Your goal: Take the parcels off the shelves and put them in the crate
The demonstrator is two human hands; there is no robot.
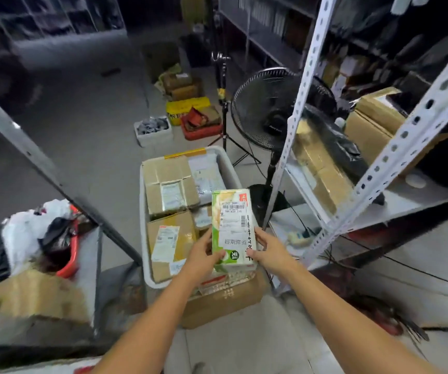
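A round black wire-caged pedestal fan (271,112) is standing upright. A thin black metal tripod (224,122) is standing just left of the fan.

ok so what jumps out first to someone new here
The eye lands on the green and white box with a shipping label, gripped by the left hand and right hand in the centre, over the near end of the pale crate. The crate, on the floor, already holds cardboard parcels. A black fan stands behind it, by the white shelf post on the right.

Green-white parcel (233,230) above filled crate (225,155)
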